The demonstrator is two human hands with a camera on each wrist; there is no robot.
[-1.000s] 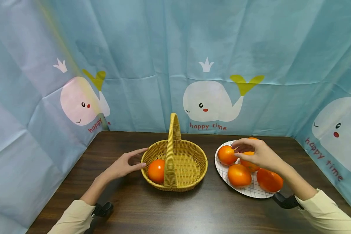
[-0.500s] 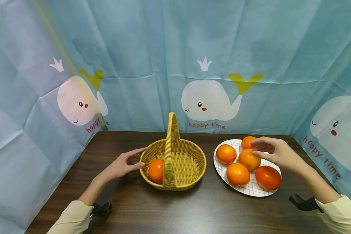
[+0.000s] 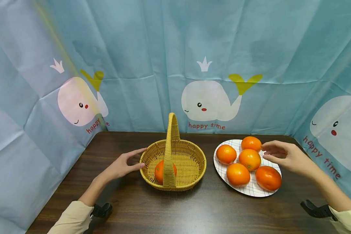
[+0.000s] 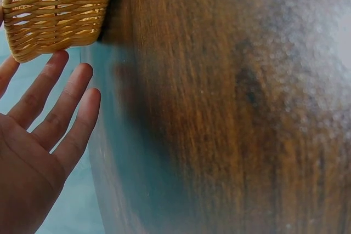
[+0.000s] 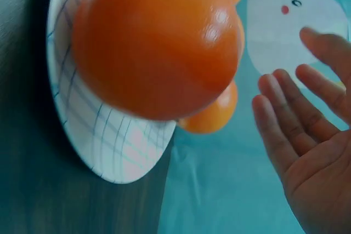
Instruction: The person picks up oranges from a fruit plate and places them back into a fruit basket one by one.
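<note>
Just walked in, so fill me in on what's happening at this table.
A person is handling fruit with bare hands at a table. The left hand, fingers spread, is at the left side of a basket. One orange fruit lies in there, partly hidden by the handle. The right hand holds nothing and is beside a plate, near its farthest fruit. Five fruits sit on it.

A blue cloth [image 3: 134, 39] with white whales [image 3: 214, 94] hangs across the top. A brown table [image 3: 193, 213] shines at the bottom middle.
</note>
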